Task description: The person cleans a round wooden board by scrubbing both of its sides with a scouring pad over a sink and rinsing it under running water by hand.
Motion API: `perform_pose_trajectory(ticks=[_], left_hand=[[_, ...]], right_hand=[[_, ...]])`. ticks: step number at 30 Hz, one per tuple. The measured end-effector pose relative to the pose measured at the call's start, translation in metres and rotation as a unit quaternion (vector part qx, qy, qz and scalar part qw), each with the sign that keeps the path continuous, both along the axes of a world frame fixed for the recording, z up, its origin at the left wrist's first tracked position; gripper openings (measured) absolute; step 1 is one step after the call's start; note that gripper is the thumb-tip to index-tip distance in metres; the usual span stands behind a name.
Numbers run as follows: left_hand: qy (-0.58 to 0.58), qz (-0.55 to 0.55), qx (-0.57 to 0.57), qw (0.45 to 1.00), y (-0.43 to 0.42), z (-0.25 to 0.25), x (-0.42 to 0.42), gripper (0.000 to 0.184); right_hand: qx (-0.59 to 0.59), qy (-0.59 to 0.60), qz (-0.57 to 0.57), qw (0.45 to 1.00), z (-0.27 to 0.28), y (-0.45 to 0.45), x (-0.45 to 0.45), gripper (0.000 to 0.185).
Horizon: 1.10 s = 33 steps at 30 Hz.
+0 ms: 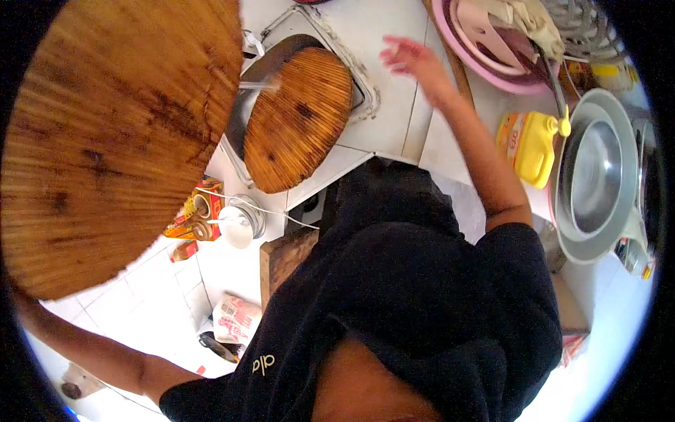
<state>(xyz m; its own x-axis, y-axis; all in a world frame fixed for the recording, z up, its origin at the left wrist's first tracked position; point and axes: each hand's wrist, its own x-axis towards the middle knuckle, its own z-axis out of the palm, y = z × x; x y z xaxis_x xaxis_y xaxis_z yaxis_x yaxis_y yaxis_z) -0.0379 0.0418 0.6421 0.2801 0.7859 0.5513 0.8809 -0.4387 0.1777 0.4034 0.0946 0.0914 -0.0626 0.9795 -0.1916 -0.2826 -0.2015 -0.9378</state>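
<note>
A large round, ridged wooden board is raised at the left, close to the camera. My left forearm runs up to its lower edge, and my left hand holds it there, fingers hidden behind the wood. A second ridged wooden piece, oval and wet-looking, lies tilted in the sink. Near its upper left edge a thin stream from the tap seems to run. My right hand is over the white tiled counter, right of the sink, empty with its fingers apart and slightly blurred.
Pink basins with a cloth stand at the upper right. Below them are a yellow jug and grey-green basins. A white cup and a red-yellow box are below the sink. A white cable crosses there.
</note>
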Motion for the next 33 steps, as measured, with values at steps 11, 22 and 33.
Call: perform_pose_trajectory(ticks=[11, 22, 33], left_hand=[[0.127, -0.384, -0.099, 0.909, 0.17, -0.108, 0.181, 0.05], [0.12, -0.296, -0.197, 0.927, 0.254, -0.213, 0.294, 0.022], [0.002, -0.283, -0.102, 0.954, 0.225, -0.289, 0.322, 0.045]], right_hand=[[0.261, 0.029, -0.103, 0.959, 0.092, -0.005, 0.1, 0.081], [0.11, -0.182, -0.35, 0.912, 0.063, -0.074, 0.094, 0.026], [0.158, -0.109, -0.446, 0.874, 0.039, -0.034, 0.124, 0.026]])
